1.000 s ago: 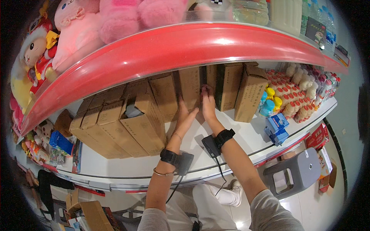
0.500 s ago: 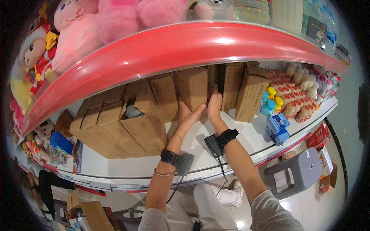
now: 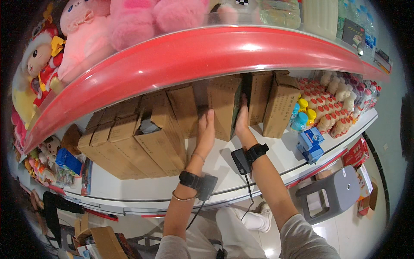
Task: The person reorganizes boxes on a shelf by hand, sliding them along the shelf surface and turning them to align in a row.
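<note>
A brown cardboard box (image 3: 224,110) stands upright on the white shelf between my two hands. My left hand (image 3: 206,133) is at its left side with the fingers stretched out, and nothing is gripped in it. On the other side, my right hand (image 3: 243,120) lies flat along the box's dark right face, its fingers straight. Whether the left fingertips touch the box I cannot tell. Left of my left hand stands another brown box (image 3: 183,110), beside a row of boxes (image 3: 157,149), one with a torn opening. Two more boxes (image 3: 281,105) stand to the right.
A red curved shelf edge (image 3: 207,52) overhangs the boxes, with pink plush toys (image 3: 133,21) above. Small drink bottles (image 3: 327,101) and blue cartons (image 3: 310,142) stand at the right. A grey stool (image 3: 330,194) is below the white shelf (image 3: 151,190).
The middle box has shifted right, leaving a gap beside the box on its left. My left thumb has come off its front, and that hand has straightened.
</note>
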A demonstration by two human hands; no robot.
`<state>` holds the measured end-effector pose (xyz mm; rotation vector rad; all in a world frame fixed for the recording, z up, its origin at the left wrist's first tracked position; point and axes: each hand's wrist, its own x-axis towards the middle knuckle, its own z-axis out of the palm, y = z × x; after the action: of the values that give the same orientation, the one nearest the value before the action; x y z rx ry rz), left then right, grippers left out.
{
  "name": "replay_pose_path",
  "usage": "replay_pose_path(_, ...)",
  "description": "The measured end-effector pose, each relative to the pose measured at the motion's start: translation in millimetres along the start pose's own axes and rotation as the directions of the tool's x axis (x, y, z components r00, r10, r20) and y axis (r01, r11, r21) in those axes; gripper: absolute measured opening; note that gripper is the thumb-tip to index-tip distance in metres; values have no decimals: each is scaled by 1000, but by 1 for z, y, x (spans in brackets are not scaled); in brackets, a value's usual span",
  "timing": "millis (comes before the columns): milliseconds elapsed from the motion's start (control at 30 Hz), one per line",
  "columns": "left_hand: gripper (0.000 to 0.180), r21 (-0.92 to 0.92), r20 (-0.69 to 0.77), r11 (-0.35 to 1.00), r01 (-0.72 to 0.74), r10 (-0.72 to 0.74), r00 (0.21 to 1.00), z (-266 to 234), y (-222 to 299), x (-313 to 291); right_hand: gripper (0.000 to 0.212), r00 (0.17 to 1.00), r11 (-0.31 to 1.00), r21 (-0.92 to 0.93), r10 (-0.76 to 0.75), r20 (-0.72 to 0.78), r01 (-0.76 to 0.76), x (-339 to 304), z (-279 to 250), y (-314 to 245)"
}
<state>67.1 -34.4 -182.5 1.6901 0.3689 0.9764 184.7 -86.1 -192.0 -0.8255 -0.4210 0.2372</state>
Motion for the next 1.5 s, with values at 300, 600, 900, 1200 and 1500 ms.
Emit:
replay_pose_path(300, 60, 2, -37, 998, 66, -66, 997, -4, -5, 4, 60, 998, 968, -248, 45, 48, -31, -1, 5, 5)
replay_pose_path(600, 44, -39, 11, 997, -67, 67, 998, -5, 4, 1, 52, 997, 927, -368, -80, -14, 69, 38, -41, 56)
replay_pose_path(900, 38, -27, 40, 987, -158, 159, 987, -3, 2, 4, 33, 997, 994, -99, 46, 57, -40, 30, -41, 56)
replay_pose_path(1200, 47, 374, -159, 869, -323, 403, 901, 9, 23, -7, 36, 999, 991, -134, -23, -36, 18, 36, -42, 57)
replay_pose_path(1500, 57, 485, -296, 834, -263, 439, 848, 0, 24, -5, 33, 977, 933, -300, -159, 145, 196, -2, 8, 11)
